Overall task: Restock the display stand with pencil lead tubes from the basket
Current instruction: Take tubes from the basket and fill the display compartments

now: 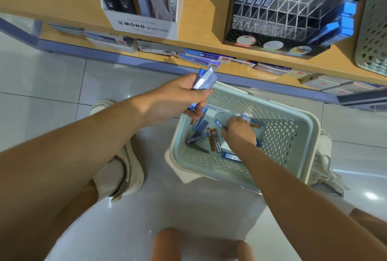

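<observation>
Left hand (182, 98) fingers clamp a bundle of blue lead tubes (205, 79) above the basket (304, 135) rim. Right hand (238, 133) reaches inside — fingertips curled down among loose tubes (230, 156) just beside them; grip cannot be told.

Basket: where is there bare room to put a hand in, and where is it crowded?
Bare: the basket strip between the right hand and its right wall. Crowded: the left half, where loose tubes lie crossed below the left hand, which grips a bundle of tubes. One blue tube lies by the near wall.
</observation>
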